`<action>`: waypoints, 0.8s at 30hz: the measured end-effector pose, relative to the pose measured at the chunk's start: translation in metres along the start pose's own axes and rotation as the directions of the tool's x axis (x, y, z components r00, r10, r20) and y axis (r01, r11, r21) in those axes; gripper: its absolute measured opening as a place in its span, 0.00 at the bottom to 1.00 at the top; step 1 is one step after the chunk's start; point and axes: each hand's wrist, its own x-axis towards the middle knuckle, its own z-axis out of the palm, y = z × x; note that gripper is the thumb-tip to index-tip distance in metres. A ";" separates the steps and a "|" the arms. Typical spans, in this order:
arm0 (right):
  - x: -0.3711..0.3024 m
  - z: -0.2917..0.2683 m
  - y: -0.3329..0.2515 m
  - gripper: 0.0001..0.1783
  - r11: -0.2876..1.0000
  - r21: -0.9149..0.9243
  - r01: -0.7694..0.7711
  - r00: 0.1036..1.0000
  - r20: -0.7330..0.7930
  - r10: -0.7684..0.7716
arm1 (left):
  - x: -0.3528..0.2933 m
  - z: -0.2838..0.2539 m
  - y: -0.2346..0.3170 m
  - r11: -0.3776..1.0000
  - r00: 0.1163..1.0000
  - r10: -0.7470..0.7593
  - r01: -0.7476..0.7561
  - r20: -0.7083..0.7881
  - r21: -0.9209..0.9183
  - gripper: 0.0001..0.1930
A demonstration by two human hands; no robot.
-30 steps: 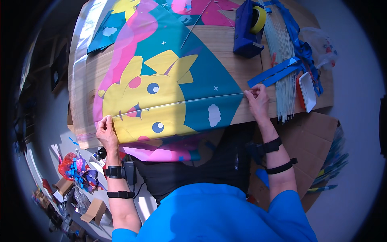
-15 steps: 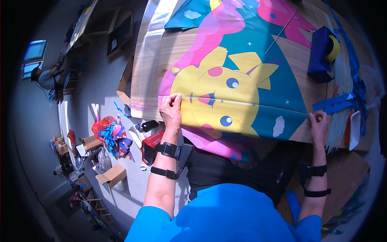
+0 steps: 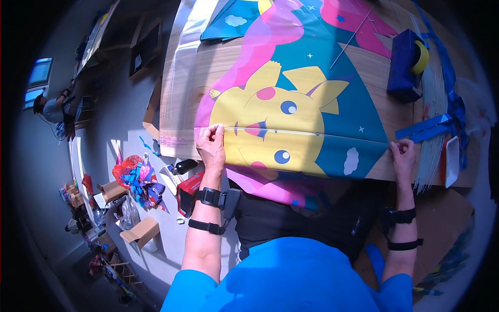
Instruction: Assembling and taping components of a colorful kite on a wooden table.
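A large printed kite sheet (image 3: pixel 299 117), teal and pink with a yellow cartoon animal, lies over the wooden table, and its pink near part hangs over the edge. Across the animal's face runs a thin pale rod (image 3: pixel 291 131), straight from side to side. My left hand (image 3: pixel 211 151) pinches the rod's left end at the sheet's pink border. At the teal corner on the right, my right hand (image 3: pixel 403 158) pinches the other end between thumb and fingers. A second thin rod (image 3: pixel 352 36) rests on the sheet's far part, out of my hands.
A blue tape dispenser (image 3: pixel 405 67) with yellow tape stands at the right, by blue strips (image 3: pixel 423 127), a bundle of pale rods (image 3: pixel 432 112) and a white tray (image 3: pixel 452 162). Clear plastic (image 3: pixel 189 36) covers the table's left side. Cardboard boxes (image 3: pixel 140 232) and colourful scraps (image 3: pixel 143 179) litter the floor.
The whole view has shifted slightly, so the table and sheet appear farther left. Both hands keep their pinch at the rod's ends, and the rod still lies across the sheet.
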 end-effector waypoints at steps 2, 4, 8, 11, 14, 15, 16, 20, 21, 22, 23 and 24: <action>-0.001 0.002 -0.005 0.13 1.000 -0.019 -0.016 1.000 0.001 0.016 | 0.000 0.000 0.003 1.000 1.000 -0.011 0.011 0.007 0.005 0.07; -0.002 0.003 -0.012 0.13 0.999 -0.039 -0.018 1.000 -0.002 0.018 | -0.001 -0.003 0.000 1.000 1.000 -0.005 0.005 0.001 0.026 0.07; -0.005 0.004 -0.018 0.15 0.998 -0.062 -0.026 0.999 -0.025 0.024 | 0.001 -0.002 -0.005 1.000 1.000 0.018 -0.018 0.001 0.018 0.08; -0.006 0.003 -0.023 0.15 0.997 -0.069 -0.035 0.999 -0.027 0.033 | 0.002 0.000 -0.005 0.999 0.999 0.039 -0.039 0.010 0.000 0.08; -0.007 0.005 -0.029 0.15 0.999 -0.037 -0.038 0.999 -0.029 0.037 | 0.001 -0.002 -0.012 0.999 1.000 0.008 -0.009 0.017 0.046 0.08; -0.007 0.005 -0.031 0.15 0.998 -0.035 -0.052 0.998 -0.030 0.051 | 0.002 -0.003 -0.009 0.996 0.999 0.036 -0.037 0.012 0.080 0.09; -0.007 0.004 -0.032 0.15 0.997 -0.033 -0.065 0.997 -0.030 0.064 | 0.001 -0.002 -0.008 0.996 0.999 0.043 -0.044 0.020 0.081 0.09; -0.008 0.003 -0.037 0.15 0.993 -0.059 -0.103 0.995 -0.022 0.102 | 0.001 -0.002 -0.008 0.996 0.999 0.035 -0.036 0.016 0.080 0.08; -0.008 0.003 -0.036 0.15 0.994 -0.053 -0.099 0.995 -0.027 0.098 | 0.001 -0.002 -0.008 0.995 0.999 0.050 -0.051 0.014 0.080 0.08; -0.008 0.004 -0.035 0.15 0.994 -0.047 -0.095 0.995 -0.031 0.093 | 0.001 -0.002 -0.008 0.994 0.998 0.065 -0.066 0.012 0.081 0.08; -0.008 0.005 -0.034 0.15 0.995 -0.041 -0.092 0.995 -0.036 0.090 | 0.001 -0.002 -0.008 0.995 0.998 0.063 -0.064 0.014 0.075 0.08; -0.008 0.005 -0.034 0.15 0.996 -0.024 -0.085 0.996 -0.039 0.084 | 0.001 -0.002 -0.008 0.996 0.998 0.060 -0.061 0.016 0.068 0.08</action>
